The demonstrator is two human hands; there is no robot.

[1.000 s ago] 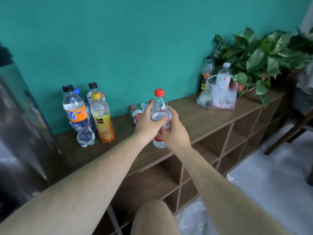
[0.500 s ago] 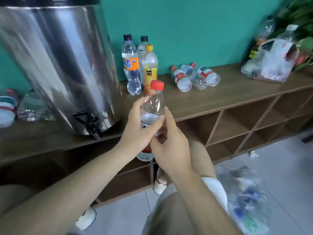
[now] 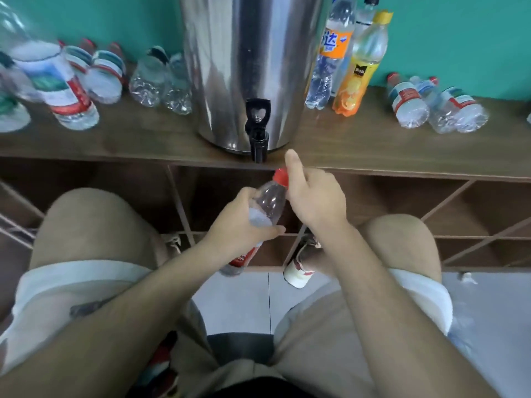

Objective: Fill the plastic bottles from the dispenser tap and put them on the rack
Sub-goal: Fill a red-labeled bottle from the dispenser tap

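Steel dispenser (image 3: 244,67) amid spare bottles (image 3: 408,101)

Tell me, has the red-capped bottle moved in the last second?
Yes. The red-capped bottle left the shelf top and is now just below the dispenser tap.

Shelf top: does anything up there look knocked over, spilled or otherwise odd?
Three small bottles lie on their sides right of the steel dispenser. A blurred heap of bottles lies left of it, while the tall bottles stand upright. No spill shows on the shelf top.
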